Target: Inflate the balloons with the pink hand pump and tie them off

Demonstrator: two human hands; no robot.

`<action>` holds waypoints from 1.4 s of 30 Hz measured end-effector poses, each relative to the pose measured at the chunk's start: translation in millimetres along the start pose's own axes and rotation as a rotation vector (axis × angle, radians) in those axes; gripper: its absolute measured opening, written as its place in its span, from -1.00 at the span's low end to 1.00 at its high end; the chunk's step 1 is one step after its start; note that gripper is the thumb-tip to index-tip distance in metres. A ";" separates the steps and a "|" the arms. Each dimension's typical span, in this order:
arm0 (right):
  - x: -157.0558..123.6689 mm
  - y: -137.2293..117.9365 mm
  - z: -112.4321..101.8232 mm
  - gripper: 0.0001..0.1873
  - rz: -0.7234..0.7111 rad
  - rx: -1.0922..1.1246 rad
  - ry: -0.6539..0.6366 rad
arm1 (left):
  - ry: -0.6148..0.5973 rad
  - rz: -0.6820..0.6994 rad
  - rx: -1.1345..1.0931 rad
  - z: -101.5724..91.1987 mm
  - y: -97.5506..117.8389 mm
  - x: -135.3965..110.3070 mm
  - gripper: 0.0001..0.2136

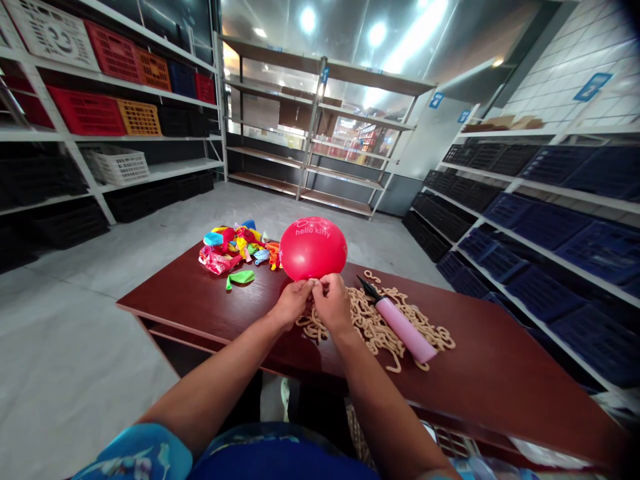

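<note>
An inflated red balloon with white "hello kitty" print floats just above the dark red table. Both my hands meet under it at its neck. My left hand pinches the neck from the left, fingers closed. My right hand pinches it from the right, fingers closed too. Under my hands lies a heap of beige plastic clips. A pink hand pump with a black nozzle rests on that heap, right of my right hand.
A pile of uninflated balloons in several colours lies at the table's far left, with a green one apart. Shelves with red, orange and black crates line the left wall, blue crates the right. Grey floor surrounds the table.
</note>
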State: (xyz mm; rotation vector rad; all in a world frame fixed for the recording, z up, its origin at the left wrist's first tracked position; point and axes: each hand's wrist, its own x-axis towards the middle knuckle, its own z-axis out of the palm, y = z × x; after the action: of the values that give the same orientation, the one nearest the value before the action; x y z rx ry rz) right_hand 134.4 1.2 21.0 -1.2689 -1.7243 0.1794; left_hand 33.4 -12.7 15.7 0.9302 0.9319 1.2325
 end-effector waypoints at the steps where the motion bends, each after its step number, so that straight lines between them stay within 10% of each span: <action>1: -0.7 -1.0 -0.8 -0.88 -0.027 -0.003 0.004 | 0.000 0.002 0.015 -1.7 -2.3 2.2 -0.72; 8: -0.6 -1.3 -11.1 -0.78 0.125 0.345 -0.228 | 0.189 0.071 0.216 -12.3 -9.4 10.2 -0.68; 19: 4.0 6.7 -8.8 -0.77 0.191 0.566 -0.300 | -0.060 -0.036 -0.048 -11.2 -7.8 3.1 -0.69; 32: -3.4 2.2 -1.6 -0.79 0.339 0.619 -0.257 | -0.062 -0.039 0.064 -13.2 -9.0 3.2 -0.61; 42: 2.8 17.2 3.2 -0.78 0.181 0.206 0.007 | -0.217 -0.090 0.048 -7.0 -1.4 -6.9 -0.67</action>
State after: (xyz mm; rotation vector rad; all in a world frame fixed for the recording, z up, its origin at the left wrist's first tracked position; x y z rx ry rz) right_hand 143.4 12.4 10.8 -1.2688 -1.5414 0.4464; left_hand 26.7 -19.2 12.4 1.0274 0.8244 1.0146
